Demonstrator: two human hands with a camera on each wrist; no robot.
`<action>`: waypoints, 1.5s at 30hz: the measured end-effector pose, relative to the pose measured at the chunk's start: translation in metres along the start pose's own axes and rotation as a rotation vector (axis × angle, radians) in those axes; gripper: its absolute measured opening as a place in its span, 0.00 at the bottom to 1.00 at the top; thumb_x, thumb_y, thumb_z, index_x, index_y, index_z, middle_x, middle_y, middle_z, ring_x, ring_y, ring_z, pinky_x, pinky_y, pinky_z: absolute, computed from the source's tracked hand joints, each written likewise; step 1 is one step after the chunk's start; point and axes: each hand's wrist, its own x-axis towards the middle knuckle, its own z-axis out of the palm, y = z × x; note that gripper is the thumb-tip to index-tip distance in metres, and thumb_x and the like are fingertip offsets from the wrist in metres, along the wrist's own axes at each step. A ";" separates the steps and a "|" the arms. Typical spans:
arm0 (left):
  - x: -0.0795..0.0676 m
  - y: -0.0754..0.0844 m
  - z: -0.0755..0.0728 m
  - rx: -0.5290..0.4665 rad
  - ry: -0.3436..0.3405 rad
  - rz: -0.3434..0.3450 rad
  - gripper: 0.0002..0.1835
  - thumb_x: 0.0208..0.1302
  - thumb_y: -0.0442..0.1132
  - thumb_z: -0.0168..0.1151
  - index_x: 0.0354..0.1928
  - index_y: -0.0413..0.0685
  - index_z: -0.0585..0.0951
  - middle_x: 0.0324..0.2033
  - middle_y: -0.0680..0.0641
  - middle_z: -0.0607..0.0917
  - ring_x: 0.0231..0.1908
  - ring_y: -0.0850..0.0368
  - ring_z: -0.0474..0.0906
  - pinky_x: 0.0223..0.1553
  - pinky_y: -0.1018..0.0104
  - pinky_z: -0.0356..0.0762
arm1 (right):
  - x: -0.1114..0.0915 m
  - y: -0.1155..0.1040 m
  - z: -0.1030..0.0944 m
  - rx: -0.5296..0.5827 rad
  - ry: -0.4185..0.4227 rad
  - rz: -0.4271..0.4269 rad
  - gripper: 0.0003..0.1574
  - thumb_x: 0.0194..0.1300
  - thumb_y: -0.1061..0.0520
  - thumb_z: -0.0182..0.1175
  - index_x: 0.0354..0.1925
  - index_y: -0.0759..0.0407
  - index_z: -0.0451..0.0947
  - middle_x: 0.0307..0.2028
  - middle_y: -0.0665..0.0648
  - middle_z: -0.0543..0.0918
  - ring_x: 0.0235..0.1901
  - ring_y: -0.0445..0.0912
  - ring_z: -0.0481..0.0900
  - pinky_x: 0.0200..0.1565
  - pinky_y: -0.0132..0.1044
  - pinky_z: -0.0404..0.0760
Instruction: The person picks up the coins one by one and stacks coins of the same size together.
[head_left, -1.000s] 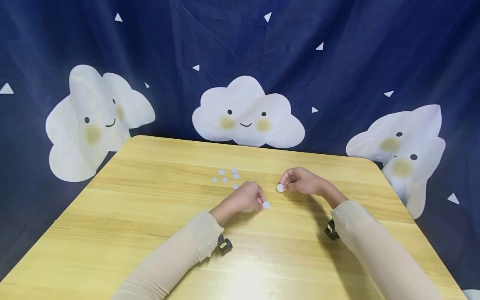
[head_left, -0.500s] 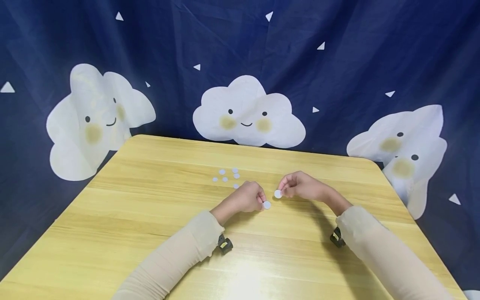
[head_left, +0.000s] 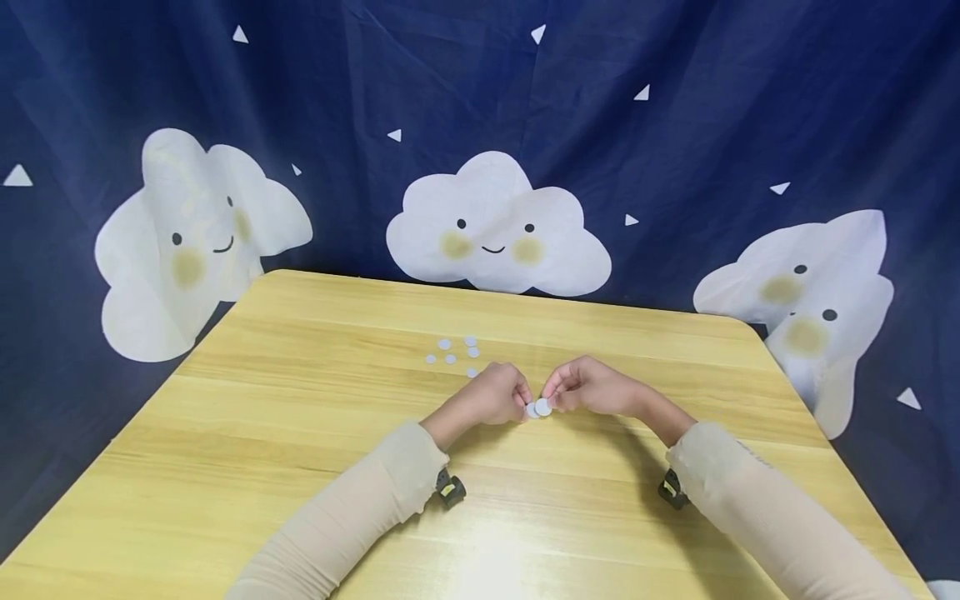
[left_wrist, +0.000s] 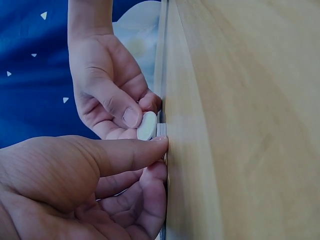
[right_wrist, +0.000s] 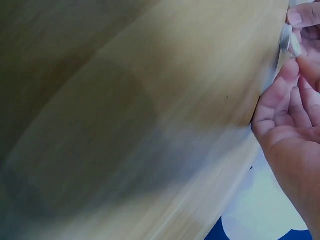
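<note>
My right hand [head_left: 598, 387] pinches a round white disc [head_left: 543, 407] between thumb and fingertips, tilted in the left wrist view. Just beside it, low at the tabletop, my left hand [head_left: 497, 394] holds more white discs [left_wrist: 161, 129] by the edge; they look like a short stack there. In the head view the right hand's disc overlaps the right side of the left hand's disc [head_left: 531, 411]. Both hands' fingertips nearly meet. The left thumb and fingers hide part of the stack.
Several loose white discs [head_left: 450, 359] lie flat on the wooden table [head_left: 300, 467] beyond the left hand, one partly behind it. A blue curtain [head_left: 480, 100] with cloud prints hangs behind the table's far edge. A small black camera sits at each wrist.
My right hand has come left and toward me with its disc, from apart to overlapping the disc at my left fingertips. The left hand has stayed in place.
</note>
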 end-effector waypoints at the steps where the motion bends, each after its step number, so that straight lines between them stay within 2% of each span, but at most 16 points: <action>1: 0.000 0.000 0.000 -0.003 0.000 0.002 0.07 0.55 0.28 0.76 0.33 0.44 0.87 0.26 0.53 0.83 0.27 0.60 0.77 0.31 0.71 0.78 | 0.000 -0.001 0.001 -0.007 0.004 0.001 0.10 0.65 0.69 0.64 0.45 0.72 0.82 0.37 0.66 0.87 0.35 0.45 0.81 0.39 0.33 0.80; 5: 0.000 -0.001 0.000 -0.014 -0.001 -0.003 0.07 0.55 0.28 0.76 0.33 0.44 0.87 0.26 0.53 0.83 0.27 0.59 0.77 0.31 0.70 0.78 | 0.001 -0.006 0.004 -0.032 0.015 0.016 0.10 0.64 0.69 0.64 0.44 0.72 0.83 0.36 0.65 0.87 0.32 0.44 0.80 0.37 0.31 0.79; 12: 0.001 -0.002 -0.002 -0.015 -0.012 -0.003 0.07 0.55 0.28 0.76 0.35 0.44 0.87 0.27 0.53 0.83 0.29 0.59 0.78 0.34 0.70 0.79 | 0.007 -0.013 0.010 -0.034 0.021 0.068 0.09 0.64 0.70 0.63 0.43 0.73 0.82 0.26 0.53 0.81 0.26 0.41 0.71 0.30 0.30 0.71; 20: 0.001 -0.003 -0.002 -0.025 -0.017 0.006 0.07 0.55 0.28 0.75 0.35 0.43 0.87 0.27 0.53 0.83 0.29 0.59 0.78 0.33 0.70 0.80 | 0.012 -0.013 0.012 -0.040 0.047 0.117 0.07 0.63 0.69 0.65 0.41 0.71 0.83 0.29 0.56 0.84 0.27 0.44 0.74 0.31 0.32 0.76; 28: 0.000 -0.002 -0.002 -0.013 -0.015 0.005 0.08 0.55 0.29 0.76 0.37 0.43 0.87 0.27 0.53 0.83 0.29 0.60 0.77 0.33 0.71 0.79 | 0.015 -0.014 0.013 -0.031 0.067 0.151 0.05 0.63 0.69 0.65 0.40 0.70 0.83 0.27 0.55 0.83 0.26 0.44 0.74 0.30 0.32 0.75; 37: 0.003 -0.003 -0.001 0.004 -0.017 0.012 0.07 0.56 0.29 0.76 0.36 0.44 0.87 0.27 0.54 0.83 0.30 0.60 0.78 0.34 0.71 0.79 | 0.009 -0.009 0.010 0.002 0.079 0.138 0.11 0.63 0.68 0.65 0.44 0.73 0.81 0.34 0.60 0.86 0.33 0.45 0.80 0.38 0.35 0.79; 41: 0.003 -0.003 -0.001 0.009 -0.017 0.010 0.07 0.56 0.30 0.76 0.35 0.44 0.87 0.27 0.54 0.83 0.30 0.60 0.78 0.33 0.71 0.78 | 0.004 -0.007 0.012 0.041 0.066 0.110 0.17 0.59 0.72 0.68 0.47 0.76 0.79 0.37 0.63 0.86 0.37 0.46 0.81 0.42 0.32 0.81; 45: 0.001 -0.003 -0.002 -0.003 -0.014 0.017 0.07 0.55 0.28 0.76 0.34 0.43 0.87 0.26 0.53 0.83 0.29 0.60 0.78 0.32 0.71 0.79 | 0.004 -0.006 0.018 0.004 0.082 0.081 0.19 0.55 0.71 0.72 0.46 0.75 0.80 0.37 0.63 0.85 0.37 0.46 0.82 0.41 0.31 0.82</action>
